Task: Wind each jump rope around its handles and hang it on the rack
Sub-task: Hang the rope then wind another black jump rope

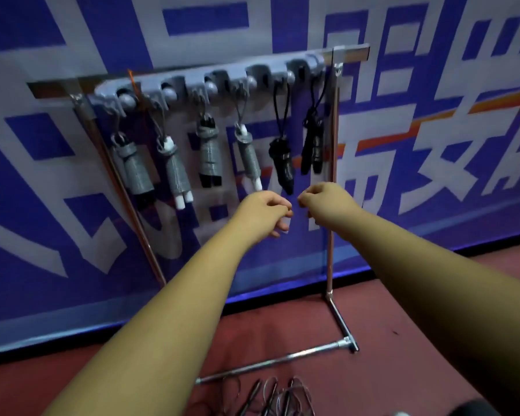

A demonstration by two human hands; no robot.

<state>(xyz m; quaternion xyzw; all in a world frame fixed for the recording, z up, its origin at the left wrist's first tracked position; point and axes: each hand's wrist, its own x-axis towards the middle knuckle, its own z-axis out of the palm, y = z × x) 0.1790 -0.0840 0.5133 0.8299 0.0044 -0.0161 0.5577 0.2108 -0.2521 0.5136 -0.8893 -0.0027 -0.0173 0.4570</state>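
A metal rack (330,205) with a grey hook bar (210,82) stands against the wall. Several wound jump ropes hang from its hooks: grey-wrapped ones (135,172) at the left and black ones (282,166) at the right. My left hand (264,213) and my right hand (327,199) are raised side by side just below the black ropes, fingers loosely curled, touching nothing. Loose unwound ropes (270,397) lie on the floor at the rack's foot.
A blue banner with large white characters (433,130) covers the wall behind the rack. The rack's base tubes (282,360) lie on the red floor (418,310). A dark object shows at the bottom right edge.
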